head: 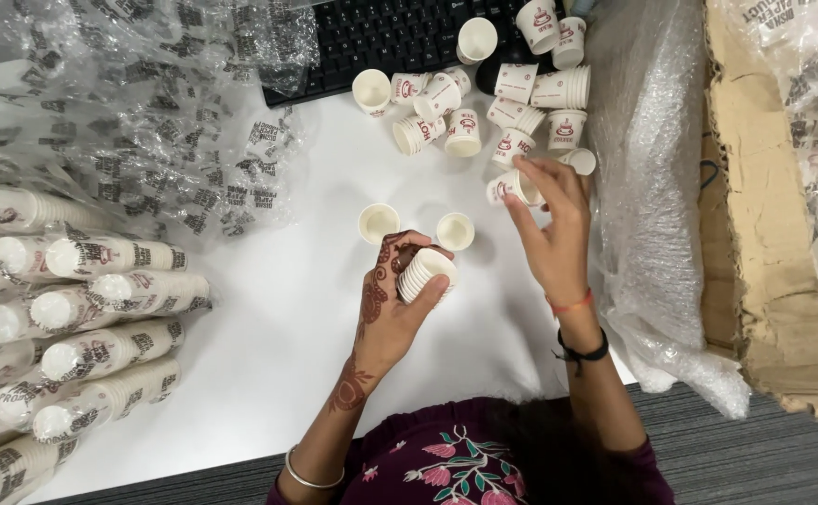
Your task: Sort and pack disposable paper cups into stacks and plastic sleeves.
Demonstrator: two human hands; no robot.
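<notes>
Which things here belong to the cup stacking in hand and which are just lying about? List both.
In hand:
- left hand holding a nested stack of small white paper cups
- right hand, fingers on a loose printed paper cup
- heap of loose printed cups
- two upright empty cups

Lying about:
- black keyboard
- plastic-wrapped cup sleeves
- crumpled clear wrappers
- brown cardboard box

Wrapped cup sleeves [82, 318] left, loose cups [512, 103] behind, box [764, 234] right

Keyboard [400, 37] cut off at top edge
</notes>
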